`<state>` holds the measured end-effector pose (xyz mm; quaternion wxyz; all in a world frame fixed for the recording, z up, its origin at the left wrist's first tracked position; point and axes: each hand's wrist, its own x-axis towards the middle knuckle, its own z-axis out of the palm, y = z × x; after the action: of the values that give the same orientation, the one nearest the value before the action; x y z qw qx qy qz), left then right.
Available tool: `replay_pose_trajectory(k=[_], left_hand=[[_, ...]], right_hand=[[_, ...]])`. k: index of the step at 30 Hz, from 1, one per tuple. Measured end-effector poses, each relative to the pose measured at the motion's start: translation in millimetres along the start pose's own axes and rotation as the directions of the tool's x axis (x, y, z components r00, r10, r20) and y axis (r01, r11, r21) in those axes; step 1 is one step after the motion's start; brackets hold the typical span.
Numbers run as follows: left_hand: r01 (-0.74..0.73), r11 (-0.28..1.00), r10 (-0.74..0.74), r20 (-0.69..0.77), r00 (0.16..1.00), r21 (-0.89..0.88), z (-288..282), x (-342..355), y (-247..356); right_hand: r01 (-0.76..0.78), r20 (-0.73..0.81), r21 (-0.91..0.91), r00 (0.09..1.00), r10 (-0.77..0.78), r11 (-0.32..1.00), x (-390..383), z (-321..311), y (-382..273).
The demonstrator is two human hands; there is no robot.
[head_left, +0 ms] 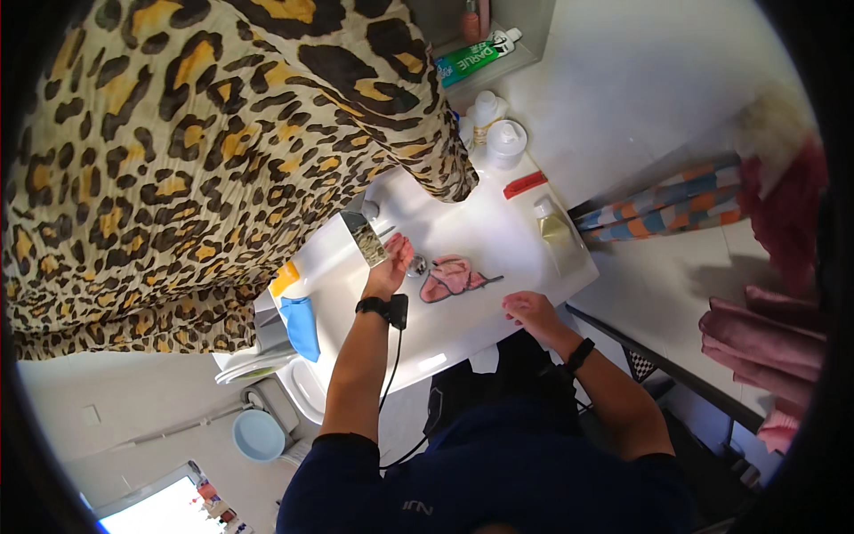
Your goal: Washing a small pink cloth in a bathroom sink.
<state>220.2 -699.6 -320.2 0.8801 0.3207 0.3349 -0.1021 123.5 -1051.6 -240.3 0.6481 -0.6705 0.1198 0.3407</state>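
Note:
My left hand (391, 266) reaches over the white washbasin (391, 343), palm partly up and fingers apart, holding nothing I can see. Right beside it is a shiny rectangular metal piece (365, 238) that looks like a flat tap and mirrors the leopard print. A crumpled pink cloth with a grey border (452, 278) lies in the bowl, next to the round drain (416, 265). Above the basin's near right side is my right hand (531, 311), apart from the cloth, its fingers curled in and nothing showing in them.
A leopard-print curtain (205, 160) hangs over the far left. Along the rim are a blue cloth (300, 327), a yellow tube (284, 279), a red item (525, 185), a clear bottle (551, 222) and a white tub (506, 142). Towels (765, 334) hang right; a light-blue basin (258, 435) sits lower left.

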Motion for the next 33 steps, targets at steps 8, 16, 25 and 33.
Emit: replay_pose_trajectory(k=[8, 16, 25, 33], left_hand=[[0.098, 0.979, -0.115, 0.089, 0.989, 0.178, 28.3, 24.9, -2.0], [-0.047, 0.837, -0.038, 0.143, 0.989, 0.545, 18.7, -5.4, 2.0], [-0.351, 0.45, 0.243, 0.266, 0.933, 0.821, -32.3, -84.1, 54.7], [-0.547, 0.037, 0.495, 0.46, 0.737, 0.837, 4.4, -105.9, 117.1]], right_hand=[[0.024, -0.001, -0.021, 1.0, -0.024, 0.999, 41.5, 19.7, 1.5], [0.014, 0.14, 0.266, 0.989, -0.052, 0.964, 137.4, 94.4, -29.4], [-0.237, 0.27, 0.625, 0.96, 0.079, 0.744, 241.3, 205.3, -24.6], [0.568, 0.213, -0.544, 0.805, -0.554, 0.617, 269.8, 252.1, 4.0]])
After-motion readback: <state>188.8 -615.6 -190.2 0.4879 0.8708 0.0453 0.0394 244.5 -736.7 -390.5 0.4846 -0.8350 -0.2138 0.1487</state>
